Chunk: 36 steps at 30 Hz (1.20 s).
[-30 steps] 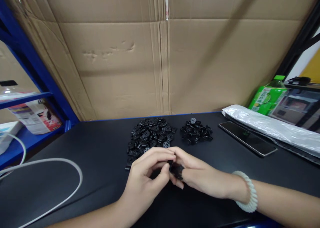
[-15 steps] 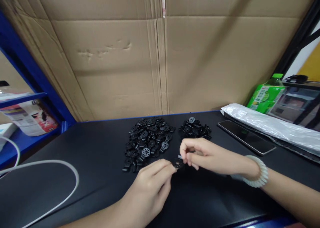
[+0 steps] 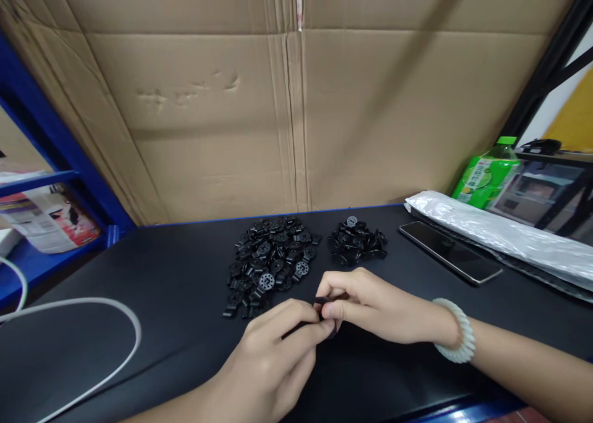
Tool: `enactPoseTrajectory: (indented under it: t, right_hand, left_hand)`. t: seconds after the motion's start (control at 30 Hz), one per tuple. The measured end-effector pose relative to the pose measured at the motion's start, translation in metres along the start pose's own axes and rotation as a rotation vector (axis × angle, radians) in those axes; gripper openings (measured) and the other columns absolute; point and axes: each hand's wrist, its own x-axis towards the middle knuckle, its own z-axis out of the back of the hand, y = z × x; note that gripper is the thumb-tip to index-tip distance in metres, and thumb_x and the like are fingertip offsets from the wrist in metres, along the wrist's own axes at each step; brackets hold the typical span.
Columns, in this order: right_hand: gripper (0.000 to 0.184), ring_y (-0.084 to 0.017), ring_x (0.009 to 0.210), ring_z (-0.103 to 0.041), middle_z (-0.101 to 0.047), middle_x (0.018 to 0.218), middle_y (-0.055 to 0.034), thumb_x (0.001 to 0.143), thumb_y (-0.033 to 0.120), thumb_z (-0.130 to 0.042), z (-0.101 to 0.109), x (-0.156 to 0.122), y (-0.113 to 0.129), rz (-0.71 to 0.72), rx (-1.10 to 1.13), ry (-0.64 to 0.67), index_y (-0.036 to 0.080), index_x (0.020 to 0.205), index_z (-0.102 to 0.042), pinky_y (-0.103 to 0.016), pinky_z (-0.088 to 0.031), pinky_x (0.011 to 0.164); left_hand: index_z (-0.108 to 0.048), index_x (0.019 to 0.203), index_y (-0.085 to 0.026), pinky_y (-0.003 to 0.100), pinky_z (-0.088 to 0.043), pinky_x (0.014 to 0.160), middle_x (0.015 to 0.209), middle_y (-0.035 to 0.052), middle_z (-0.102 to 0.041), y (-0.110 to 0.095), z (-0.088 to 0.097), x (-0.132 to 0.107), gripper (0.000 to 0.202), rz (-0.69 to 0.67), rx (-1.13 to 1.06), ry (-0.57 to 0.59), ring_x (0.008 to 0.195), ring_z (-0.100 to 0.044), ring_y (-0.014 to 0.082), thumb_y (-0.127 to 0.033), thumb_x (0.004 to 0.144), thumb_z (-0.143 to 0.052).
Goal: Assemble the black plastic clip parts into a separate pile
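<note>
Near the front of the black table point(image 3: 176, 336), my left hand point(image 3: 278, 355) and my right hand point(image 3: 365, 305) meet, fingers pinched together. Between them is a small black plastic part point(image 3: 323, 300), mostly covered by the fingertips; its exact shape is hidden. Both hands are closed on it. Just beyond my left hand lies a large pile of black round plastic parts point(image 3: 273, 256) with perforated discs and short tabs. A smaller pile of black disc-like pieces point(image 3: 356, 241) sits behind my right hand.
A phone point(image 3: 449, 250) lies at the right, beside a silvery plastic package point(image 3: 500, 231) and a green bottle point(image 3: 484, 179). A white cable point(image 3: 134, 324) loops across the left. Cardboard point(image 3: 208, 114) stands along the back, and a blue metal frame point(image 3: 78, 170) rises at the left.
My right hand has moved left and slightly nearer, closing in against my left hand. The black part, more visible before at my left fingertips, is now largely covered. The view has shifted slightly.
</note>
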Motion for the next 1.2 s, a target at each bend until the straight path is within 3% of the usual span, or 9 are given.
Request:
enactPoseTrajectory:
  t: [0.1,0.27,0.4,0.53,0.63,0.77,0.93,1.07,1.2]
  right_hand:
    - [0.023,-0.012,0.066,-0.059,-0.057,0.071,0.001,0.097,0.031,-0.042,-0.004,0.001,0.0,-0.003,-0.063,-0.058,0.017,0.082,-0.052,-0.022,-0.045,0.061]
    - [0.021,-0.013,0.069,-0.049,-0.053,0.077,-0.0011,0.098,0.02,-0.036,0.002,0.004,-0.005,0.136,-0.502,-0.128,0.018,0.081,-0.049,-0.026,-0.04,0.065]
    - [0.018,-0.017,0.08,-0.049,-0.052,0.089,-0.0057,0.096,0.012,-0.033,0.028,0.002,-0.01,0.165,-0.744,-0.287,0.017,0.089,-0.049,-0.031,-0.042,0.077]
    - [0.028,-0.023,0.096,-0.049,-0.051,0.101,-0.0108,0.089,0.003,-0.034,0.063,0.0,-0.021,0.127,-0.946,-0.528,0.014,0.106,-0.053,-0.038,-0.041,0.091]
    - [0.048,-0.026,0.104,-0.047,-0.049,0.108,-0.0134,0.076,-0.007,-0.035,0.078,0.001,-0.029,0.066,-1.02,-0.625,0.011,0.116,-0.053,-0.042,-0.04,0.097]
    - [0.058,-0.025,0.109,-0.047,-0.049,0.113,-0.0128,0.069,-0.01,-0.035,0.074,0.001,-0.028,0.07,-0.967,-0.682,0.011,0.12,-0.053,-0.041,-0.039,0.101]
    - [0.049,-0.022,0.103,-0.051,-0.056,0.105,-0.0079,0.068,-0.011,-0.037,0.057,0.0,-0.013,0.185,-0.884,-0.706,0.015,0.102,-0.06,-0.037,-0.04,0.097]
    - [0.044,-0.02,0.097,-0.053,-0.059,0.099,-0.0052,0.07,-0.011,-0.037,0.051,-0.002,-0.01,0.232,-0.826,-0.699,0.018,0.092,-0.063,-0.034,-0.042,0.089]
    - [0.038,-0.018,0.094,-0.055,-0.06,0.096,-0.0046,0.074,-0.008,-0.04,0.04,-0.004,-0.009,0.261,-0.736,-0.653,0.018,0.089,-0.064,-0.031,-0.042,0.086]
  left_hand:
    - [-0.057,0.12,-0.012,0.026,-0.054,0.08,0.102,0.0111,-0.063,-0.005,0.001,-0.001,0.039,-0.053,0.097,0.036,0.09,-0.06,0.0185,0.002,0.084,-0.05]
    - [-0.049,0.131,-0.015,0.03,-0.053,0.091,0.118,0.0117,-0.06,-0.008,-0.001,-0.001,0.049,-0.005,0.172,0.086,0.104,-0.06,0.0217,-0.006,0.083,-0.053]
    - [-0.057,0.12,-0.018,0.027,-0.054,0.091,0.114,0.0086,-0.062,-0.006,-0.002,-0.001,0.037,0.048,0.12,0.124,0.104,-0.061,0.0187,-0.008,0.085,-0.052]
    - [-0.062,0.114,-0.015,0.035,-0.05,0.1,0.119,0.0117,-0.061,-0.005,-0.001,0.001,0.028,0.099,0.159,0.195,0.115,-0.057,0.0237,-0.017,0.087,-0.053]
    - [-0.057,0.122,-0.014,0.046,-0.043,0.107,0.136,0.0156,-0.05,-0.003,-0.001,0.0,0.035,0.128,0.211,0.271,0.135,-0.038,0.0319,-0.024,0.089,-0.052]
    - [-0.043,0.138,-0.016,0.06,-0.038,0.105,0.154,0.0183,-0.02,-0.001,-0.002,-0.001,0.056,0.212,0.245,0.358,0.143,-0.011,0.042,-0.037,0.087,-0.055]
    - [-0.045,0.134,-0.015,0.056,-0.04,0.105,0.145,0.0189,-0.036,-0.004,-0.001,0.0,0.051,0.193,0.213,0.35,0.137,-0.029,0.0377,-0.031,0.087,-0.055]
    - [-0.054,0.109,-0.017,0.039,-0.051,0.09,0.112,0.0101,-0.058,-0.008,0.001,0.002,0.024,0.132,0.103,0.287,0.104,-0.055,0.0242,-0.014,0.086,-0.053]
    - [-0.049,0.084,-0.018,0.032,-0.05,0.074,0.09,0.0041,-0.059,-0.007,0.001,0.002,0.013,0.099,0.06,0.21,0.084,-0.055,0.0184,-0.005,0.084,-0.051]
